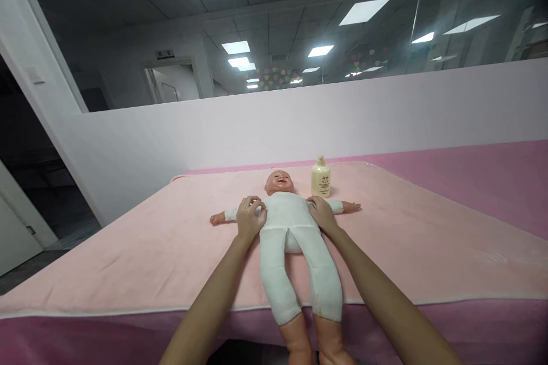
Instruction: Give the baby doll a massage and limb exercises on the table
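A baby doll (287, 209) lies on its back with its arms stretched out to both sides. Its torso and legs are white cloth; the head, hands and lower legs are skin-toned plastic. My left hand (251, 217) is closed at the doll's side, its fingers curled by the upper arm near the armpit. On the opposite side, my right hand (322, 214) has its bent fingers round the other armpit, partly covering that upper arm. Some of my fingertips are hidden against the cloth. Beyond my right hand stands a pale yellow pump bottle (321, 178), upright.
Beneath the doll a peach towel (184, 256) covers a pink-covered table (483, 182). The doll's lower legs hang past the near edge. A low white wall (240, 131) with a glass panel above it closes the far side. A doorway is at the left.
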Demonstrator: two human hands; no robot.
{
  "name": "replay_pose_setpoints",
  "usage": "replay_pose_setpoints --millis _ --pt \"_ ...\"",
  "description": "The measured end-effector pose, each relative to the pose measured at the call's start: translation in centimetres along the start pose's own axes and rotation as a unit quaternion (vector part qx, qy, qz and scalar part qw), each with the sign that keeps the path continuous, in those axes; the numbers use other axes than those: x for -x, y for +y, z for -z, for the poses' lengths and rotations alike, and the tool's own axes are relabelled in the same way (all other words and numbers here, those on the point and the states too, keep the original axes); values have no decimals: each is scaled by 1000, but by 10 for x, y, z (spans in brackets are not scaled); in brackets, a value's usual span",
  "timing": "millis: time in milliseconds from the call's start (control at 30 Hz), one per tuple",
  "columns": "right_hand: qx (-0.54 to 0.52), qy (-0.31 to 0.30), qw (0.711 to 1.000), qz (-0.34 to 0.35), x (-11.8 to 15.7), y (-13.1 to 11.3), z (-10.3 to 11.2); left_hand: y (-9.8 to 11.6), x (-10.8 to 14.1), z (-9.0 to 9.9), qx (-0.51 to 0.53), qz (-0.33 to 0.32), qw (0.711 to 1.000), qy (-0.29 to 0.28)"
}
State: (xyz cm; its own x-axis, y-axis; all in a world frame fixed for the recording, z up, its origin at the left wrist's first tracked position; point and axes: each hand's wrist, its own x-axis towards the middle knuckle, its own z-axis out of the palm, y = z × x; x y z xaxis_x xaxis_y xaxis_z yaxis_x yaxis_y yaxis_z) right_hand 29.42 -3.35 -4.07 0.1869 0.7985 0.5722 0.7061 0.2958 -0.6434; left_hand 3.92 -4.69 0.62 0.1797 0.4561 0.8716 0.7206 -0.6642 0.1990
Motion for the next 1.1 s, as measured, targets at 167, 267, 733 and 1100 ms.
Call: replay_pose_setpoints --millis 167,267,733,1100 --pt "28 -12 1000 4 -1 0 1 1 0 0 -9 3 1000 -4" --pt "34 -9 999 8 -1 0 0 2 0 1 -11 12 1000 -13" --pt "36 -5 999 11 0 0 0 3 0 2 -12 42 998 -54" --pt "34 -10 999 2 1 -2 1 -2 -3 -1 17 86 983 -161"
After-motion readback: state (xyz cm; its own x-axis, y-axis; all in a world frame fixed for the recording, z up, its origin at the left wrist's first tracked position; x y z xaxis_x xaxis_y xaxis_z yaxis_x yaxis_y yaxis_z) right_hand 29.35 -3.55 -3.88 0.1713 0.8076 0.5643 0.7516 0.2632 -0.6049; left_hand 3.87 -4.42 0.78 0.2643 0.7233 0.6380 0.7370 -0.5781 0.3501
